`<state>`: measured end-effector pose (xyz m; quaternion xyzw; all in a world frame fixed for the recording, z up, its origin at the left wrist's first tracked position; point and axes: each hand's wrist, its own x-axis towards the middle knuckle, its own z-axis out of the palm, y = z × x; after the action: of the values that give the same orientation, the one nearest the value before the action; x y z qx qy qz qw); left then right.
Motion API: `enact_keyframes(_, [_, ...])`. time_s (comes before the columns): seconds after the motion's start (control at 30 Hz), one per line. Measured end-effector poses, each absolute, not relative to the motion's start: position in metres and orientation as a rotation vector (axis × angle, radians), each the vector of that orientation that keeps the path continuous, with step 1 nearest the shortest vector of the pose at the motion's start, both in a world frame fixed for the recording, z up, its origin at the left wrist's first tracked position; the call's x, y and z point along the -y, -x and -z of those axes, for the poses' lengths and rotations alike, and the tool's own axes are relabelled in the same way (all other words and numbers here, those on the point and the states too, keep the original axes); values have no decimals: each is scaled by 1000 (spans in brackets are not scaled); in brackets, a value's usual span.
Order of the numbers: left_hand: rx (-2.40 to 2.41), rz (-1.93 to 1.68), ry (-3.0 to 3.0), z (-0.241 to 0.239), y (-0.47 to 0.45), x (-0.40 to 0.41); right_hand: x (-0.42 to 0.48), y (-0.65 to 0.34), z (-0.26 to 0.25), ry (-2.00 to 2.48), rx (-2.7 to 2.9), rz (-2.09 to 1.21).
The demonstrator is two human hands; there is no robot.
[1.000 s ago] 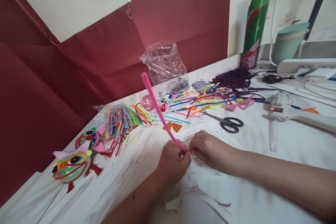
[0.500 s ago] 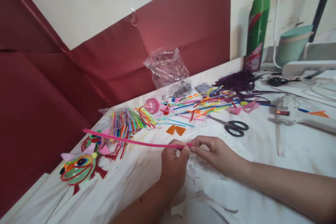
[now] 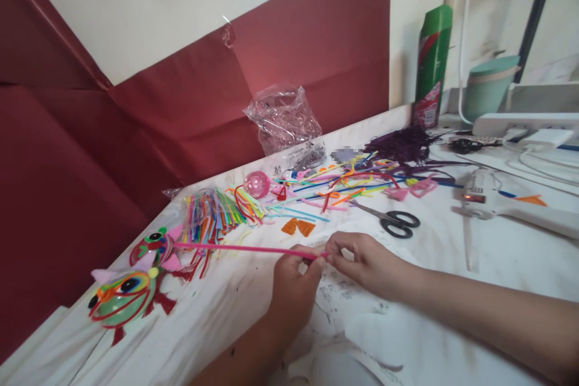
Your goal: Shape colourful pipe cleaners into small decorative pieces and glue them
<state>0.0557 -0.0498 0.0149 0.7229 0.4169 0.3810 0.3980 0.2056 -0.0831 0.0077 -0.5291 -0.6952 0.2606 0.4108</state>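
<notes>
A long pink pipe cleaner (image 3: 244,248) stretches leftward from my two hands above the white table. My left hand (image 3: 298,277) pinches it near its right end between thumb and forefinger. Close beside it, my right hand (image 3: 357,259) grips the very tip with thumb and fingertips. Beyond the hands lie two orange pipe-cleaner triangles (image 3: 298,227) and black-handled scissors (image 3: 398,223). At the left sit two decorated clear balls with eyes and ears, one greenish ball (image 3: 122,301) and one red-trimmed ball (image 3: 151,247) behind it.
Bundled colourful pipe cleaners (image 3: 217,214), a pink clear ball (image 3: 256,184) and loose stems lie along the back. A white glue gun (image 3: 484,199) rests at right near a power strip (image 3: 520,123). Behind stand a green bottle (image 3: 432,66) and a pale green cup (image 3: 491,87).
The view has shifted slightly. The pipe cleaner's far end has swung lower and looks shorter in view, while both hands keep their pinch at its right end.
</notes>
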Motion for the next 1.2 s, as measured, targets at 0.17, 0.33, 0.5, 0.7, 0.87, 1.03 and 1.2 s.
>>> enact_keyframes(0.17, [-1014,-746,-1993,-15,-53,44,82,-217,-10,1286,2076,-548])
enact_keyframes(0.33, [-933,-653,-2158,-16,-48,38,80,-214,-4,1341,1968,-702])
enact_keyframes(0.5, [-1011,-936,-1827,-12,-52,44,78,-203,-2,1305,1593,-906])
enact_keyframes(0.7, [-958,-1020,-1607,-11,-56,50,83,-194,7,1199,1404,-964])
enact_keyframes(0.87, [-969,-994,-1559,-9,-55,52,84,-197,8,1144,1351,-966])
enact_keyframes(1.03, [-950,-965,-1513,-10,-56,54,85,-201,4,1122,1303,-997])
enact_keyframes(1.2, [-918,-969,-1456,-13,-56,51,85,-201,4,1129,1379,-962])
